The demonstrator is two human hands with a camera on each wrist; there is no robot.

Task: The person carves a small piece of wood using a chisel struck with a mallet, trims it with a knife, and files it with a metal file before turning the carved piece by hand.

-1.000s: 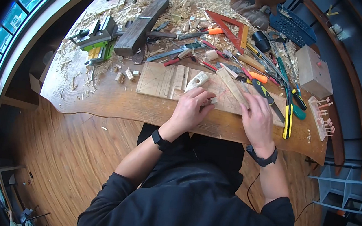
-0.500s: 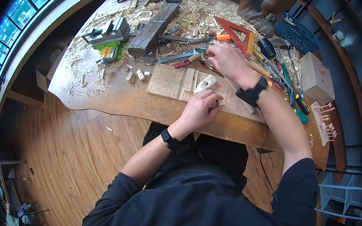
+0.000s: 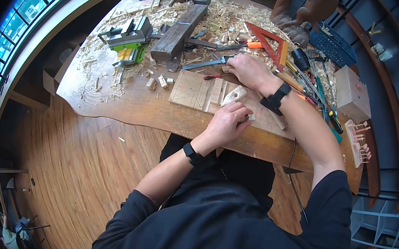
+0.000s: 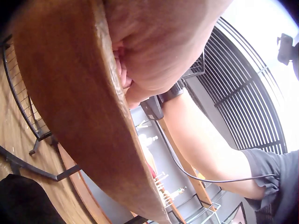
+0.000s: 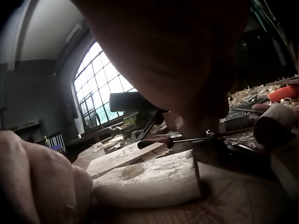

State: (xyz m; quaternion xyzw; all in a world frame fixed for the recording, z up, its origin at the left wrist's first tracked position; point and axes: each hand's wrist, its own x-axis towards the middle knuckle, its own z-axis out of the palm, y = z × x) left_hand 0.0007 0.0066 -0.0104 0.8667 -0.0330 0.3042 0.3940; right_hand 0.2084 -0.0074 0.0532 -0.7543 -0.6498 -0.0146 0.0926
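Observation:
My left hand rests at the near edge of a flat wooden board, pinching a small pale wooden piece between thumb and fingers. Just beyond it on the board lies a pale carved block with a hollow in its top. My right hand reaches over the tools behind the board, fingers pointing down among them. In the right wrist view a red-handled tool runs its metal shaft toward those fingertips. Whether the right hand grips anything, I cannot tell. Under the right wrist a wooden strip lies on the board.
Shavings cover the back of the table. A wooden plane and a green-based vise stand at left. A red triangle square, a mallet head and a wooden box lie to the right, near a blue basket.
My right hand has left the wooden strip and moved forward and left over the tools. The left hand keeps its place by the carved block. The head view has shifted slightly.

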